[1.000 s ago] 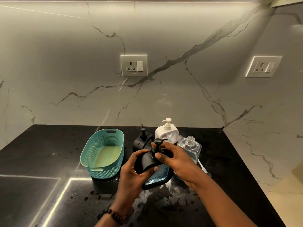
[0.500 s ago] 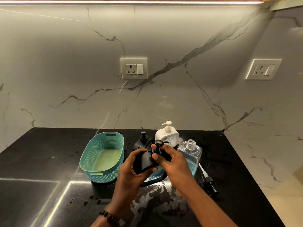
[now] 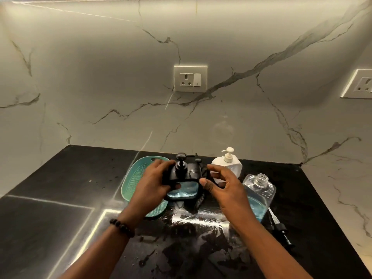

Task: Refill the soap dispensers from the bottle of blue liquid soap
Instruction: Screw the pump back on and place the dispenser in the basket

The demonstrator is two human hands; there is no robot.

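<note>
My left hand (image 3: 153,181) grips a black soap dispenser (image 3: 184,183) with a black pump on top and blue soap showing in its clear lower window; it is held above the counter. My right hand (image 3: 222,184) is just right of it, fingers spread, thumb tip near its right edge, holding nothing. A clear bottle of blue liquid soap (image 3: 258,195) stands uncapped at the right, about a third full. A white pump dispenser (image 3: 227,167) stands behind. A second black dispenser (image 3: 198,161) is mostly hidden behind the held one.
A teal plastic basket (image 3: 132,182) sits on the black counter (image 3: 60,198) behind my left hand. A loose black pump with its tube (image 3: 278,225) lies right of the bottle. Spilled liquid glistens on the counter in front. A marble wall with sockets rises behind.
My right hand has let go of the pump on the black dispenser and opened to its right. The left hand has shifted the dispenser left, in front of the basket.
</note>
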